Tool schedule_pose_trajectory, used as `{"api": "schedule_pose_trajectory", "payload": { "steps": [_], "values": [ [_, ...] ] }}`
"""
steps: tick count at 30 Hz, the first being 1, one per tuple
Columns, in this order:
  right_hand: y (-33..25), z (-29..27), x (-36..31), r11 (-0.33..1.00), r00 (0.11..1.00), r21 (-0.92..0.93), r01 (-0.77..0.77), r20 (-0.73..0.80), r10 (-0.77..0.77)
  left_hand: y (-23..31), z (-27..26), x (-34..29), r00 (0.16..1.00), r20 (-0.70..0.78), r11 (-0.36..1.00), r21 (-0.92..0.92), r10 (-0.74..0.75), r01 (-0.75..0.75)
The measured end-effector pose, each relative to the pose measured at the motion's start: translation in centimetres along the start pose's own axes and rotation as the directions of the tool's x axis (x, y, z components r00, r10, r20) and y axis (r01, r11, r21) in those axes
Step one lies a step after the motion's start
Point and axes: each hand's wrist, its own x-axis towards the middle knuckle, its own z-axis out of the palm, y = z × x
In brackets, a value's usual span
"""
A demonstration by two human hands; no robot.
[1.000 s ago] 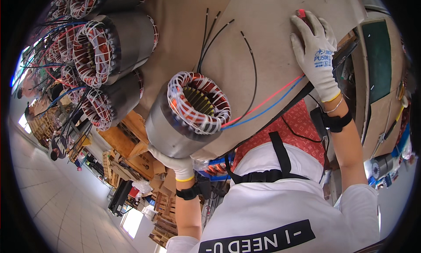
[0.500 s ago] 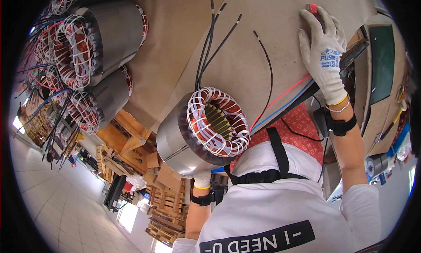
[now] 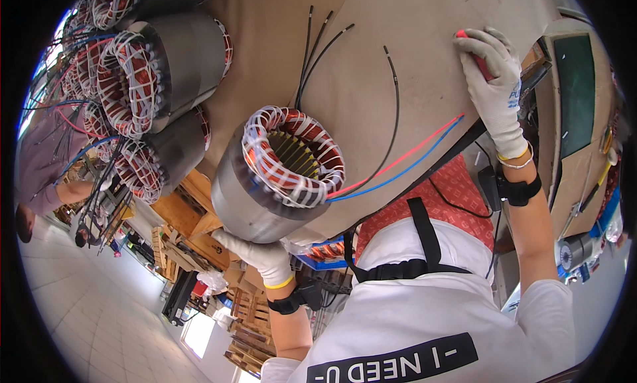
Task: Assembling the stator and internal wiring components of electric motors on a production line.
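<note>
A motor stator, a grey metal cylinder with white-laced copper windings around its open end, sits tilted near the table's front edge. Black leads spread upward from it; a red lead and a blue lead run right. My left hand, in a white glove, lies along the stator's lower side with fingers stretched out, partly hidden beneath it. Over the table's right side, my gloved right hand is closed around a small red object; its kind is mostly hidden by the fingers.
Several more stators are stacked at the left, their loose leads hanging out. A person in a purplish top stands behind them. Below the table are a blue crate and wooden pallets. A dark green panel lies far right.
The stator has shifted left and slightly up, its leads swinging along. More of my left hand shows beneath it. My right hand has turned and curled, revealing more of the red object.
</note>
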Motion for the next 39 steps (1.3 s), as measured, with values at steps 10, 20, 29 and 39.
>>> {"api": "schedule_pose_trajectory", "payload": {
  "steps": [10,20,29,39],
  "values": [
    [-0.7,-1.1,0.6,0.982,0.991,0.168,-0.091,0.113,0.073,-0.1,-0.4,6.0,0.791,0.307,0.513,0.626,0.529,-0.587],
    [-1.7,-1.2,0.9,0.984,0.984,0.132,-0.122,0.148,0.102,0.2,0.7,7.1,0.842,0.177,0.697,0.488,0.51,-0.525],
    [-0.9,-2.6,1.6,0.991,0.945,0.132,-0.009,0.326,-0.034,-2.4,1.4,-0.6,0.988,-0.152,0.999,-0.028,0.015,-0.02],
    [-19.7,-5.5,-0.6,0.74,0.528,0.484,-0.466,0.824,-0.207,-0.5,-3.3,-3.9,0.892,0.422,0.828,-0.433,-0.164,0.357]
  ]
}}
